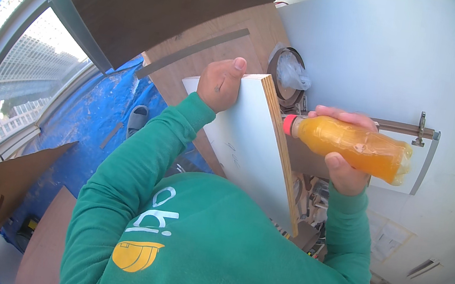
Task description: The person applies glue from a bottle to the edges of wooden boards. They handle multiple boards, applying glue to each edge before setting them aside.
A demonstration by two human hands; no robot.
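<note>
My left hand is closed over the far corner of a white-faced board, thumb raised. The board stands on edge, and its bare plywood edge faces up and to the right. In my right hand lies a clear plastic bottle of orange-yellow liquid, gripped between thumb and fingers. The bottle is tipped on its side. Its red cap points left, close to the plywood edge; whether they touch I cannot tell.
Beyond the board, a brown coiled strip holds a crumpled clear bag. Loose tools lie below my right forearm. Blue sheeting covers the floor at left, with a grey slipper on it. A brown panel stands behind.
</note>
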